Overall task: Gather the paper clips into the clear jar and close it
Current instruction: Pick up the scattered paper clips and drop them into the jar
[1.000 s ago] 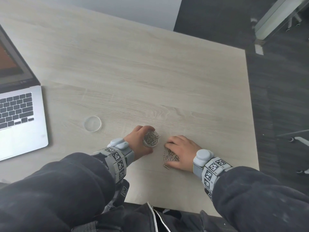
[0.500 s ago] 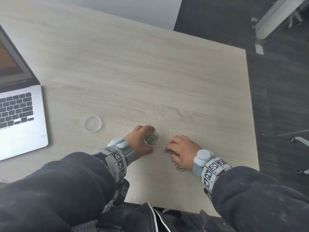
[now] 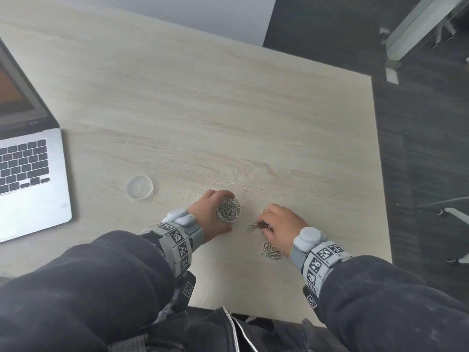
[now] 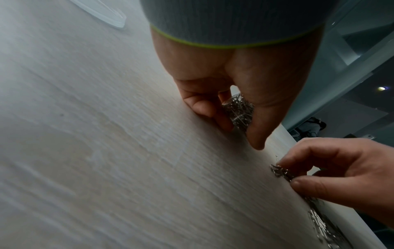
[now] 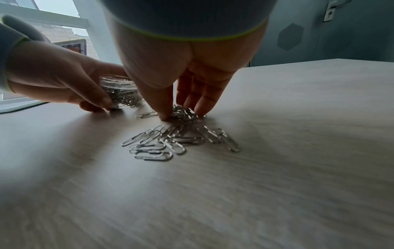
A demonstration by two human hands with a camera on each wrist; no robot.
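Right hand pinching clips, jar waiting just to its left

The right hand point(image 3: 281, 224) has thumb and fingers curled onto a small bunch of paper clips point(image 5: 185, 114) on the table point(image 3: 228, 110), while the left hand point(image 3: 208, 217) wraps round the open clear jar point(image 3: 229, 210), already well filled, holding it upright. The jar stands near the pinched bunch, to the left of the right hand's fingertips point(image 4: 302, 182), so I'd expect a short lift across. A second scatter of loose clips point(image 5: 170, 143) lies nearer the person, under the right wrist, their long sides pointing every way. The lid point(image 3: 139, 187) lies flat further left, well apart, nearer the left hand, beside a laptop point(image 3: 33, 179)
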